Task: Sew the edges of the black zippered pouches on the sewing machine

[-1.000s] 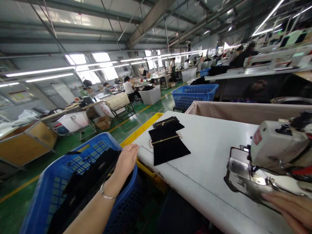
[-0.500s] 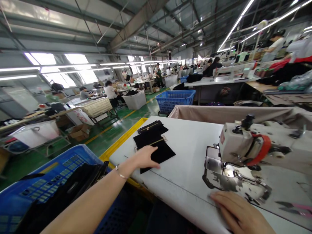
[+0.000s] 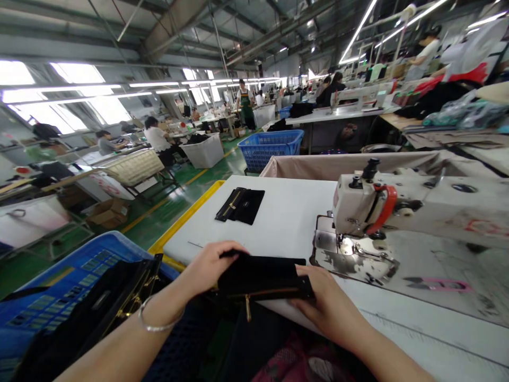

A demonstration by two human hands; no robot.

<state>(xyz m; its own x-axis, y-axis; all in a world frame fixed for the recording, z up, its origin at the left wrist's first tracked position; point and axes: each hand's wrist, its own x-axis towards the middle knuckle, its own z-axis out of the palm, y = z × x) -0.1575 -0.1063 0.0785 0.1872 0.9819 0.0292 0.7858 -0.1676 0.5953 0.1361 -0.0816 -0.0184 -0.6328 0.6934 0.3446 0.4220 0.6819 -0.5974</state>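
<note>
Between both hands, at the front edge of the white table (image 3: 278, 199), is a black fabric piece with a zipper (image 3: 262, 276); its brass-coloured pull hangs down. My left hand (image 3: 212, 265) closes on its left end, thumb and fingers at the upper edge. Gripping the right end is my right hand (image 3: 324, 297), fingers partly hidden beneath the fabric. Farther back on the table lies another black zippered piece (image 3: 248, 206), flat and untouched. To the right stands a white sewing machine (image 3: 358, 204) with an orange-red lever and a lit metal needle plate.
Pink-handled thread snips (image 3: 441, 284) lie right of the needle plate. A blue basket (image 3: 119, 241) at left holds black zippered pieces. A yellow tray edge (image 3: 191, 215) runs along the table's left side. Behind the table is a beige fabric-lined bin (image 3: 302, 165). Several people work farther off.
My left hand has drawn one black zippered piece from the table toward me. My right hand has come off the tabletop and taken its other end. The view has shifted right and down.
</note>
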